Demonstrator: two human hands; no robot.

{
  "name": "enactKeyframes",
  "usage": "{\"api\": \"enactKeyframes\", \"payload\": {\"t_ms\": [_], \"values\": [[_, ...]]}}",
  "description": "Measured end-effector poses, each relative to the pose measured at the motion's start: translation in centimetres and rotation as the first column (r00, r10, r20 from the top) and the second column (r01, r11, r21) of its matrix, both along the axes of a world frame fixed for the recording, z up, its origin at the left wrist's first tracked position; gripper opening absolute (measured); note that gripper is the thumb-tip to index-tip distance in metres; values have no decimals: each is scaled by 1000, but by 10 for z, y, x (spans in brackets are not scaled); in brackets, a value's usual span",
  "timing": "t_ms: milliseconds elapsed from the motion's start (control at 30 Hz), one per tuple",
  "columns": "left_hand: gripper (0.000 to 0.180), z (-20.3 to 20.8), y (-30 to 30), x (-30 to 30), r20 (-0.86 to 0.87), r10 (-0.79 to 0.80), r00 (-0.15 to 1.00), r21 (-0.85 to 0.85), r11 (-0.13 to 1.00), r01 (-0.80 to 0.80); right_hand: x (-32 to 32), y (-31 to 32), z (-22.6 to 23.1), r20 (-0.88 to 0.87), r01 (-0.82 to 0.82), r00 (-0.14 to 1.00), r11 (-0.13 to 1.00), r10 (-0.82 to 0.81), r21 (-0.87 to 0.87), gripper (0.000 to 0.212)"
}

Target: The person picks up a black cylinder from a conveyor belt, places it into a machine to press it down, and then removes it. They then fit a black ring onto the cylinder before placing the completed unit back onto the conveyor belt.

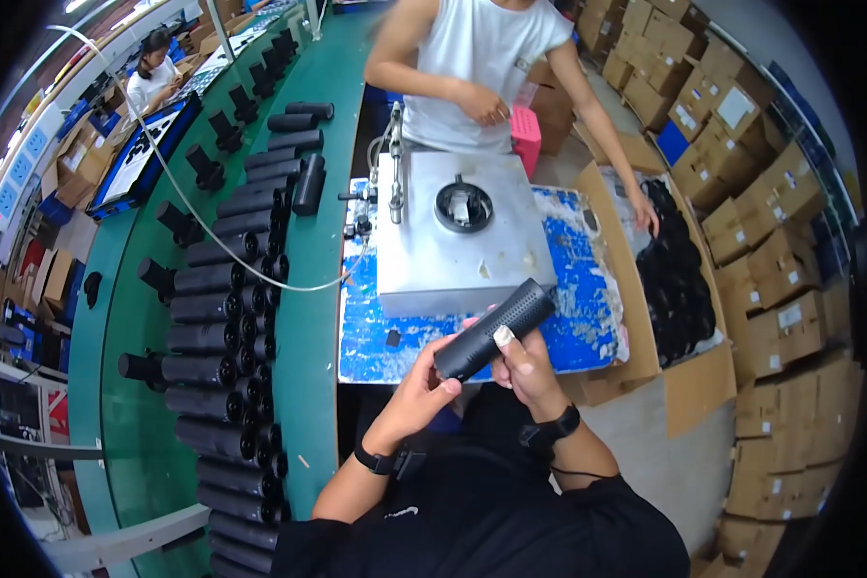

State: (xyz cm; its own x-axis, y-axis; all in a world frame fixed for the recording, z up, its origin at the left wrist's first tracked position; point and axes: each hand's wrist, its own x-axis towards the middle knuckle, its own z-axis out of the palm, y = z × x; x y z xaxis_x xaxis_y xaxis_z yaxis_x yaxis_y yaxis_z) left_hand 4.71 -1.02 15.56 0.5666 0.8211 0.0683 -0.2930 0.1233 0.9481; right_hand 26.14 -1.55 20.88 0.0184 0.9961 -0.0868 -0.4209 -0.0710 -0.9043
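Both my hands hold a black perforated cylinder, tilted with its upper end toward the right. My left hand grips its lower left end, thumb along the near side. My right hand supports it from below and right, with a white wrap on the thumb laid against the surface. Just beyond the cylinder is a metal box fixture with a round black socket on its top. It rests on a blue, worn board.
Stacked black cylinders line the green bench on my left, with upright black parts beside them. A co-worker stands opposite, one hand reaching into an open carton of black parts. Stacked cartons fill the right side.
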Motion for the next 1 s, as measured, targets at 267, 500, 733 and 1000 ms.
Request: {"api": "enactKeyframes", "payload": {"t_ms": [267, 500, 733, 1000], "values": [[34, 71, 119, -21, -400, 516, 757, 519, 809, -276, 59, 171, 64, 311, 159, 905, 909, -290, 385, 42], [16, 35, 193, -23, -365, 753, 547, 774, 572, -271, 58, 232, 8, 450, 132, 851, 939, -272, 318, 47], [17, 5, 235, -46, -397, 759, 516, 721, 605, -337, 64, 233, 5, 747, 24, 586, 929, -313, 370, 66], [24, -20, 294, -57, -343, 845, 410, 836, 473, -278, 38, 238, 30, 925, -20, 238, 951, -296, 309, 75]]}}
